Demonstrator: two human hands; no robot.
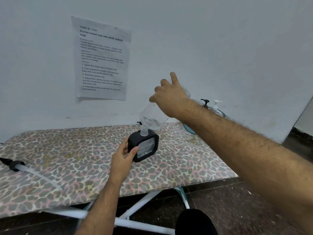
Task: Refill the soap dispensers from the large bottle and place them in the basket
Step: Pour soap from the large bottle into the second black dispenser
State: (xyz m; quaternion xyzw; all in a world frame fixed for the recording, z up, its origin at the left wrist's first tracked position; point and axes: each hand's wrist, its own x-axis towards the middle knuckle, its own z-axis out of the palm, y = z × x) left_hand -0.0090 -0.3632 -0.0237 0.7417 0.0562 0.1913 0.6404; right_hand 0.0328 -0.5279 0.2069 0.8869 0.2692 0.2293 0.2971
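Leopard-print tabletop (177, 160) runs along a pale wall. On it stands a square black dispenser (144, 146), steadied by the left hand (122, 161), whose fingers (134, 150) wrap its near side so it won't tip. The right hand (170, 95) grips the clear bottle (153, 118) upended, neck set into the dispenser's mouth to pour. A loose pump (16, 165) lies aside; filled dispensers (215, 106) wait behind the forearm, where the basket looks mostly hidden

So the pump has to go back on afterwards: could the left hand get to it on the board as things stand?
Probably yes, once freed. The pump lies in the open on the board, to the left with nothing around it. But the left hand is busy steadying the black dispenser while the right hand tips the bottle into it.
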